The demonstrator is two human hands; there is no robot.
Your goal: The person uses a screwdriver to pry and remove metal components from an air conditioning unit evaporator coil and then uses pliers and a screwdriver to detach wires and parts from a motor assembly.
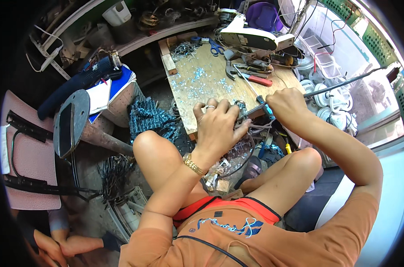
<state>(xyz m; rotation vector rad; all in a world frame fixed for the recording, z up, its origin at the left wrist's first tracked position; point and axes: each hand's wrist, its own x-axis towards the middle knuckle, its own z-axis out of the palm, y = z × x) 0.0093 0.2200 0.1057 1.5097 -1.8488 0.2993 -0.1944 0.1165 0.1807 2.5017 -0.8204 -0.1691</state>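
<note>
My left hand (217, 122), with a ring and a gold watch at the wrist, curls over the table's front edge. Its fingers close on a small metal part (241, 109), mostly hidden by them. My right fist (287, 103) wraps round a long dark metal rod (340, 84) that slants up to the right. The rod's near end reaches the part at my left fingers; whether they touch I cannot tell. Between my hands lies a screwdriver with a teal handle (267, 110). Grey cables (259, 128) hang just below.
The wooden worktable (184, 95) carries blue scraps (199, 73), red-handled pliers (257, 80), blue scissors (216, 48) and a white machine (248, 38). White plastic parts (337, 100) crowd the right. A metal post with a round plate (73, 120) and a pink chair (30, 155) stand left, near another person's limbs (73, 242).
</note>
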